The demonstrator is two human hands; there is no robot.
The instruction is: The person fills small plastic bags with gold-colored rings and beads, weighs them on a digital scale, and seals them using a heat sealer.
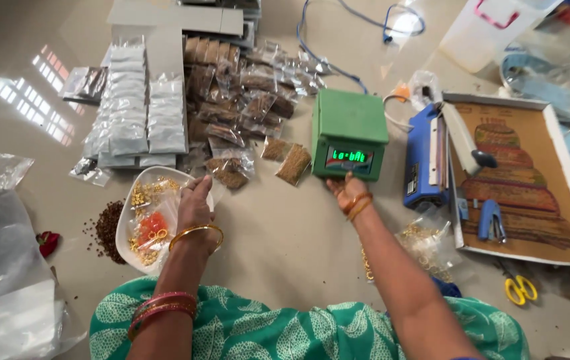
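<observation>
While the left hand (195, 200) rests on the rim of the white tray (125, 227), which holds small golden pieces and some orange ones, the right hand (346, 192) reaches forward to the near edge of the green weighing scale (350, 133), just under its lit display. I judge that the step in hand is the weighing of small portions: the scale is switched on, its top plate is bare, and the tray stands ready beside the person's knee. The next move seems to call for a small pinch of pieces from the tray and a steady placing on the plate, without pushing the scale. The left arm is bent, the back of the hand up, the fingers curled loosely over the tray rim; I cannot tell if they pinch anything. The right arm is stretched almost straight, the wrist turned so the bangles show, and the fingers are hidden against the scale, so their grip is not clear. Behind the tray lie many filled clear packets (232, 100), and right of the scale stands a blue heat sealer (422, 160).
</observation>
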